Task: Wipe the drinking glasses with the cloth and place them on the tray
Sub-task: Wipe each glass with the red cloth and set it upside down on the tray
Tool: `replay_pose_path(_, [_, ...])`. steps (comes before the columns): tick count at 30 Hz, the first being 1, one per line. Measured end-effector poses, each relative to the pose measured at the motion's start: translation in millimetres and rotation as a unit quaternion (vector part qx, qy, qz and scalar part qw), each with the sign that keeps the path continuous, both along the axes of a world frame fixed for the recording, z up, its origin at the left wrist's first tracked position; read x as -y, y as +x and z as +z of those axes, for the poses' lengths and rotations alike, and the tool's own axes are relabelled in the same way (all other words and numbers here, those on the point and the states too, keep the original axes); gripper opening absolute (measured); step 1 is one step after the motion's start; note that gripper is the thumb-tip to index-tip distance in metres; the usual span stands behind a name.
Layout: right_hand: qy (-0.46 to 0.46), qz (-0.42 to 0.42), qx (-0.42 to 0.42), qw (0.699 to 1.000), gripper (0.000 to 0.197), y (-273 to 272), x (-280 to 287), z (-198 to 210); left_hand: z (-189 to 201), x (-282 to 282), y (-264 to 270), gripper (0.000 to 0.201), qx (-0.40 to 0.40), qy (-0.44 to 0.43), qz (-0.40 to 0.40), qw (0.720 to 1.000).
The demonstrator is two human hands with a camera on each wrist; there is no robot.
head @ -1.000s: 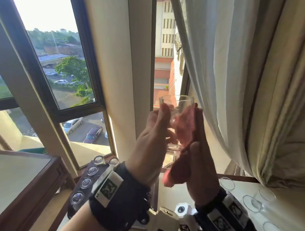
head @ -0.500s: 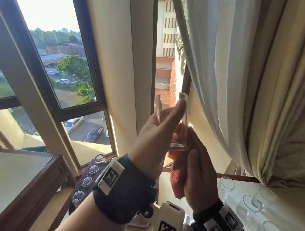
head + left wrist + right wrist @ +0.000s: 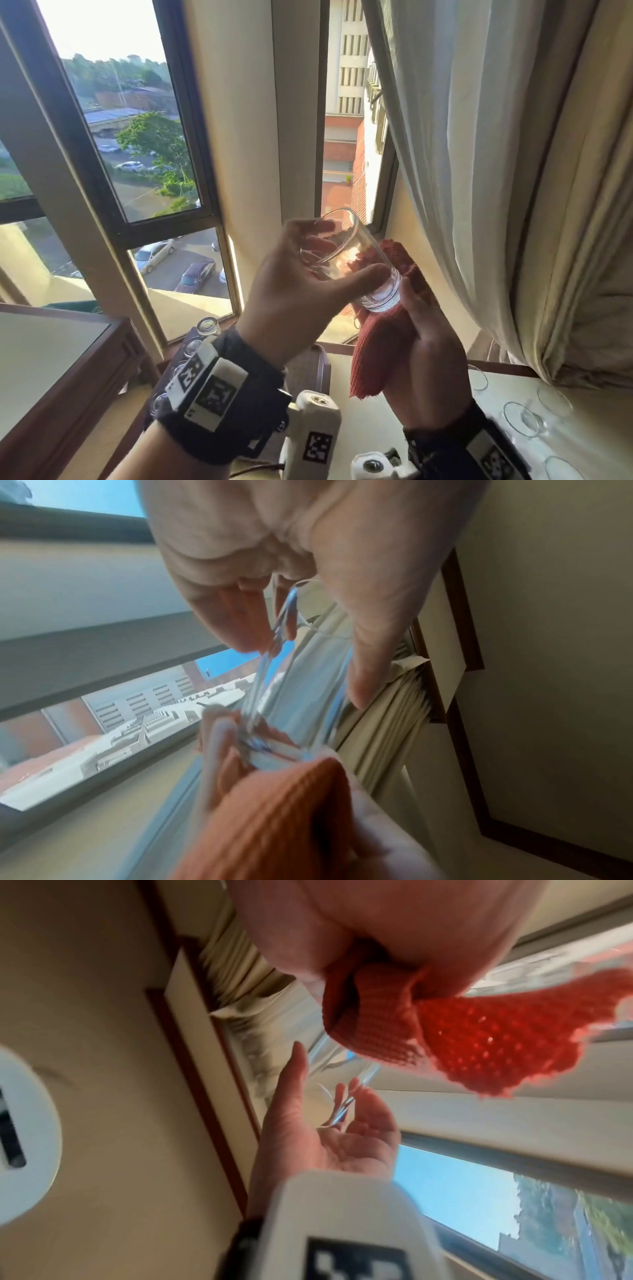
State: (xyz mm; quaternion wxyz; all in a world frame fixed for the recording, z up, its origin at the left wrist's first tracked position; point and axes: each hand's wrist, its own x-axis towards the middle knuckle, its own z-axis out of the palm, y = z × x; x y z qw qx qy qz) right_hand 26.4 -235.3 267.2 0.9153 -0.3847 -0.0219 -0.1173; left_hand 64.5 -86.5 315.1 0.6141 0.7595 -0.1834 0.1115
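In the head view my left hand (image 3: 346,251) grips a clear drinking glass (image 3: 375,294) in the air before the window. Its thumb lies along the side and its fingers curl at the rim. The glass is tilted, rim up-left and thick base down-right. My right hand (image 3: 411,298) holds a red cloth (image 3: 380,349) bunched against the base and far side of the glass. The left wrist view shows the glass (image 3: 301,696) running down to the cloth (image 3: 274,818). A dark tray (image 3: 308,368) lies low, mostly hidden behind my left wrist.
Several glasses (image 3: 209,325) stand on the tray's left part. More clear glasses (image 3: 520,418) sit on the pale tabletop at the lower right. A cream curtain (image 3: 496,171) hangs close on the right, a wooden table (image 3: 51,359) stands at the left, and window panes lie ahead.
The glass stood upright and now leans with its rim to the left. The cloth has slid from the glass's side down to its base.
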Motion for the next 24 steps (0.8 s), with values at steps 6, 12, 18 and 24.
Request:
replay_pose_path(6, [-0.342,-0.199,0.150,0.906,0.033,-12,-1,13,4,-23,1,0.090,-0.028,-0.020,-0.050,0.998])
replay_pose_path(12, [-0.469,-0.235,0.286,0.802,0.041,3,3,0,-7,-11,-3,0.097,-0.108,-0.178,-0.052,0.977])
replay_pose_path(18, [-0.476,-0.255,0.306,0.784,0.037,4,8,18,-14,-4,-13,0.081,-0.079,-0.172,-0.073,0.979])
replay_pose_path(24, [-0.332,-0.122,0.070,0.933,0.055,4,15,22,-17,-5,-8,0.066,-0.004,-0.146,-0.028,0.989])
